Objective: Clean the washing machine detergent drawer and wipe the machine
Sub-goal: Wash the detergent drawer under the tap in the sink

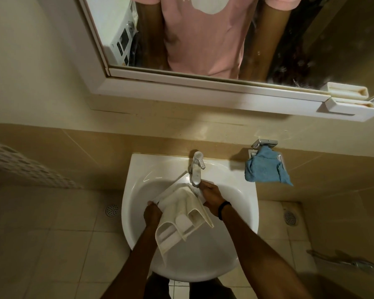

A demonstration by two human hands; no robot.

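1. Hands are both on the detergent drawer (pixel 181 216). It's held over the bowl of the sink (pixel 244 212), approx mid-basin and tilted. Open compartments face up at the cam, and one end dips toward the near rim.
2. Left hand (pixel 152 214) comes in over the near-left rim w/ the forearm straight. Fingers are curled round the drawer's left corner in a tight grip, not spread.
3. Right hand (pixel 212 197) has its back facing up. Fingers wrap over the drawer's far-right edge, right below the spout of the tap (pixel 196 169). Black wristband (pixel 224 209) on that wrist.
4. Hidden bits: the fingertips of both hands tuck under/behind the plastic, so can't see how far they reach. The drawer's far end sits partly behind the spout. Can't tell if water's running.
5. Blue cloth (pixel 266 169) hangs from a wall holder just off the sink's far-right corner. Can't tell if it touches the rim.
6. Mirror (pixel 203 39) above the sink shows a pink shirt & both upper arms, w/ the rest cut off by the top of the frame.
7. Washing machine (pixel 123 39) shows only as a sliver of reflection at the mirror's left edge. Its panel is too small to read.
8. Both forearms cross the sink's near rim and cover parts of it. The floor below the bowl is too dark to make out.
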